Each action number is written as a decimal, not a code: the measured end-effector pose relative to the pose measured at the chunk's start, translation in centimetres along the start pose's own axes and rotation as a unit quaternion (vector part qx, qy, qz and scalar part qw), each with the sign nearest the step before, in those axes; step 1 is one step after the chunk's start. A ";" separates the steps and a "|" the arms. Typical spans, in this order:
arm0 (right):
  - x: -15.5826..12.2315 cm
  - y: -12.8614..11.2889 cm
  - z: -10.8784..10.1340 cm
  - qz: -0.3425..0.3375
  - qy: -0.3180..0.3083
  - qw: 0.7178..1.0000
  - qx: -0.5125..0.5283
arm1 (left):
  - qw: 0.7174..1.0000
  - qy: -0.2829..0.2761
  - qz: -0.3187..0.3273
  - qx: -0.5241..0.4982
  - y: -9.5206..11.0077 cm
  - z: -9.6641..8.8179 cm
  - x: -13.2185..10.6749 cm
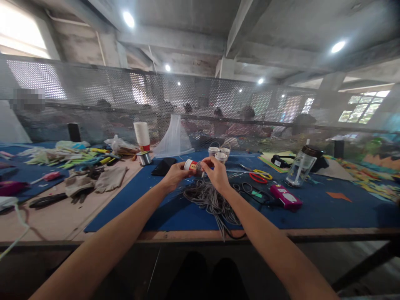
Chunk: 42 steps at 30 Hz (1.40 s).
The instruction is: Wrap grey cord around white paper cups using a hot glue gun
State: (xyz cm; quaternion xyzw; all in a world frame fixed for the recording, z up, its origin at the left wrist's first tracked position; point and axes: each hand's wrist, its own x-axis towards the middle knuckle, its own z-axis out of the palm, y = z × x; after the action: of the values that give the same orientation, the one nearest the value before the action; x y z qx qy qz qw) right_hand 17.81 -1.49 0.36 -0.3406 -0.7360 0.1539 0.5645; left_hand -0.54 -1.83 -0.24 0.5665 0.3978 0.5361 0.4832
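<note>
While both arms are reaching out over the table edge, the left hand [173,175] is gripping a small spool [191,166], white with a red and yellow label, lifted just above the blue mat [312,208]. The right hand [216,173] is pinching at the spool's near end with its fingertips closed together, seemingly so the thin thread there can be worked while the other hand is steadying the barrel. Whether a strand is actually caught between those fingers is too small to tell.

Directly beneath the hands, a loose tangle of grey cord [212,202] is lying on the mat and spilling over the front edge, limp and ropey. Just behind the spool, small white cups [219,153] are standing upright. To the right, red and yellow scissors [261,175], a flat pink case [286,197] and a clear plastic jar [299,167] with a dark lid are resting well apart. To the left, a stack of paper cups [141,134] is standing near a shiny metal reel [144,158], and crumpled grey cloth [93,181] is lying on bare wood.
</note>
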 end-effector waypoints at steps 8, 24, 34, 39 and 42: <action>-0.1 -0.1 0.0 0.002 -0.005 1.000 0.004 | 1.000 0.003 -0.001 0.012 0.1 0.0 -0.1; 0.2 0.0 -0.2 0.007 0.007 1.000 -0.004 | 0.998 0.006 0.037 0.057 0.3 0.2 -0.3; 0.5 0.7 -0.3 0.023 0.027 0.999 -0.015 | 0.996 -0.021 0.056 0.073 0.4 0.4 -0.3; 0.6 0.9 -0.3 0.034 0.029 0.999 -0.017 | 0.994 -0.040 0.059 0.084 0.4 0.3 -0.4; 0.6 0.9 -0.3 0.044 0.032 0.998 -0.017 | 0.993 -0.040 0.057 0.096 0.6 0.5 -0.5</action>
State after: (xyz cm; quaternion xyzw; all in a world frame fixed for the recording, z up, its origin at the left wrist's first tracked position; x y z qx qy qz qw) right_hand 18.35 -0.45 0.38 -0.3873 -0.7042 0.1549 0.5745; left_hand -0.16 -2.49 0.26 0.6530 0.3948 0.4991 0.4107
